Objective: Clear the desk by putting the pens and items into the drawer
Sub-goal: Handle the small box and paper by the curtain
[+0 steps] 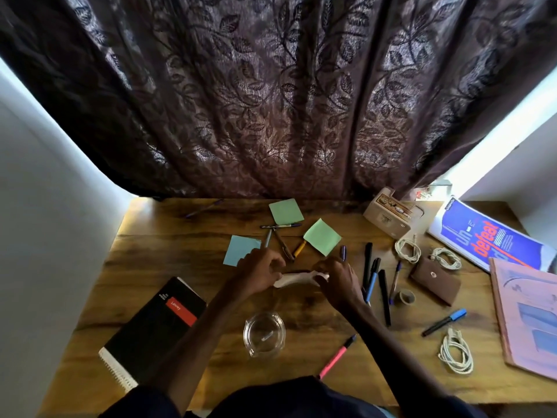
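Note:
My left hand (261,268) and my right hand (340,279) meet over the middle of the wooden desk (301,327), both with curled fingers on a long white object (298,279) lying between them; what it is stays unclear. Just beyond lie several pens (281,236) and sticky notes: one blue (239,250), two green (322,236). To the right of my right hand lie several black and blue pens (378,279). A pink pen (337,360) lies near the front edge. No drawer is in view.
A black notebook (150,327) lies front left, a glass ashtray (264,333) front centre. On the right are coiled white cables (456,352), a brown pouch (434,280), a tape roll (405,297), a beige box (388,217), a blue magazine (488,236) and a pink book (527,315). A dark curtain (271,101) hangs behind.

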`<state>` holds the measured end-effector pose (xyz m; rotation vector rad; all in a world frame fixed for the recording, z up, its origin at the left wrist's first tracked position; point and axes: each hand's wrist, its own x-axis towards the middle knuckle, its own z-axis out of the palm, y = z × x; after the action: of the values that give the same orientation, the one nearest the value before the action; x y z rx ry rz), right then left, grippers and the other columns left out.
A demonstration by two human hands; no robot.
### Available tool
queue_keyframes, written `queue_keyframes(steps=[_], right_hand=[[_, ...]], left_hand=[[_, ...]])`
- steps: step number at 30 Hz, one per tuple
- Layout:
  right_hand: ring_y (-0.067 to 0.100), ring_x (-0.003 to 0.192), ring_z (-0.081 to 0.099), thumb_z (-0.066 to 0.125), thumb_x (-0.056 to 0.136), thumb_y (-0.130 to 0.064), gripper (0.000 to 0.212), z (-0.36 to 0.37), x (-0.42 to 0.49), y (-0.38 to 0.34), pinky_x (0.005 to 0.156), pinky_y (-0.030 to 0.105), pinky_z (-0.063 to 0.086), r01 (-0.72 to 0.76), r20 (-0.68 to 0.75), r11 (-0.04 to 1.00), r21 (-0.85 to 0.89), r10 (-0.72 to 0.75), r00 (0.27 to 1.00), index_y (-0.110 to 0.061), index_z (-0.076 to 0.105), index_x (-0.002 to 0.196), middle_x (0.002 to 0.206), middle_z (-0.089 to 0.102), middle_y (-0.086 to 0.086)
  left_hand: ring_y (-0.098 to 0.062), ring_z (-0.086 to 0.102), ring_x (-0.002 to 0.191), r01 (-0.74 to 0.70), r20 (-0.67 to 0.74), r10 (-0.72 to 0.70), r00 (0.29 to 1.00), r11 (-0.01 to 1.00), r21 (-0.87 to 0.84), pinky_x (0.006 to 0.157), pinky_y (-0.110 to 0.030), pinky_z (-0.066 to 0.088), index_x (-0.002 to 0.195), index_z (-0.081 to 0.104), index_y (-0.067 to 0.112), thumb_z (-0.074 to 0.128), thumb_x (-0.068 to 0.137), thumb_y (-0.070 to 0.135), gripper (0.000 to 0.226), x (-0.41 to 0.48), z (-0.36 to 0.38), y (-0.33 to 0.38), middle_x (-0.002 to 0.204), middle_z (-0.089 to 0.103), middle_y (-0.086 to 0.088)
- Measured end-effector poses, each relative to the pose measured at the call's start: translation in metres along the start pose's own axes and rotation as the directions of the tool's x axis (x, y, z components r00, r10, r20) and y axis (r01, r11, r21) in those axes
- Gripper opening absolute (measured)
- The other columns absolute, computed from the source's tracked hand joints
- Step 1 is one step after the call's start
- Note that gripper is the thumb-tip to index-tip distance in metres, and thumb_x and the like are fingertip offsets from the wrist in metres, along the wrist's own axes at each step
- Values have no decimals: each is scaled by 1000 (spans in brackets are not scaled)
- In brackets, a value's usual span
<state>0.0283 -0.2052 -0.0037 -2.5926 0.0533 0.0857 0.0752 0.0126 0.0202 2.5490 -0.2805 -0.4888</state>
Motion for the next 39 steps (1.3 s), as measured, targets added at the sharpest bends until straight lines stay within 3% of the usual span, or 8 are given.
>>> queue_keyframes(steps=[6, 9, 12, 19, 25, 31, 35, 39], right_hand=[[20, 102, 63, 70, 85, -3, 38, 11, -5, 8, 77, 28, 53, 54, 16, 996, 67, -55, 998, -15, 62, 121, 116, 65, 6], [27, 118, 55, 76, 79, -16, 66, 3, -4, 14, 93, 38, 51, 56, 101, 996, 70, -63, 993, -13, 46, 138, 130, 56, 9], [29, 128, 44, 81, 73, -31, 91, -1, 3, 15, 104, 40, 42, 66, 297, 995, -74, -41, 954, -9, 32, 147, 141, 47, 10], [31, 119, 58, 75, 78, -31, 64, 10, 16, 18, 89, 41, 52, 18, 282, 986, -168, 30, 959, -19, 51, 136, 131, 61, 8], [28, 113, 62, 78, 74, -33, 60, -2, 6, 7, 83, 38, 51, -15, 183, 991, -135, 40, 982, -19, 61, 130, 126, 66, 4], [25, 90, 67, 77, 74, -45, 50, -17, -9, 3, 70, 37, 54, -29, 64, 998, -63, 33, 997, -16, 66, 113, 104, 72, 4], [18, 72, 63, 79, 61, -61, 59, -34, -9, 4, 59, 35, 52, -128, -9, 986, 106, 130, 991, -13, 68, 94, 88, 72, -1], [19, 74, 64, 82, 68, -55, 53, -53, -7, 3, 60, 38, 52, -243, 28, 940, 242, 243, 970, -11, 64, 89, 83, 67, -1]], left_hand=[[-15, 58, 125, -21, 85, 20, 996, 1000, 13, 103, -41, 49, 137, 55, 29, 81, 82, 28, 61, 5, 19, 5, 137, 61, 7], [-22, 43, 140, -48, 150, 35, 988, 996, 80, 110, -44, 42, 147, 43, 26, 81, 82, 29, 76, 8, 24, 11, 151, 47, 3], [-23, 36, 145, -58, 173, 34, 984, 989, 137, 111, -43, 39, 150, 38, 27, 80, 83, 29, 79, 9, 28, 17, 155, 41, 1], [-22, 36, 143, -1, -27, 5, 1000, 990, 141, 109, -37, 39, 149, 36, 24, 73, 89, 21, 71, 1, 40, 27, 153, 40, -1], [-25, 34, 143, 167, -198, -176, 964, 984, -63, 113, -33, 39, 155, 26, 14, 70, 91, 25, 78, -14, 47, 23, 155, 37, -8], [-28, 28, 150, 316, -97, -364, 926, 891, -327, 118, -44, 36, 159, 17, 13, 73, 88, 34, 93, -25, 64, 35, 163, 28, -9], [-15, 51, 132, 76, -129, -145, 981, 899, -432, 103, -20, 40, 145, 46, 16, 69, 93, 26, 58, -28, 70, 60, 141, 55, 2], [-5, 56, 119, 31, -37, -59, 998, 849, -527, 91, -16, 48, 144, 42, 30, 76, 87, 23, 67, -30, 66, 80, 128, 57, 15]])
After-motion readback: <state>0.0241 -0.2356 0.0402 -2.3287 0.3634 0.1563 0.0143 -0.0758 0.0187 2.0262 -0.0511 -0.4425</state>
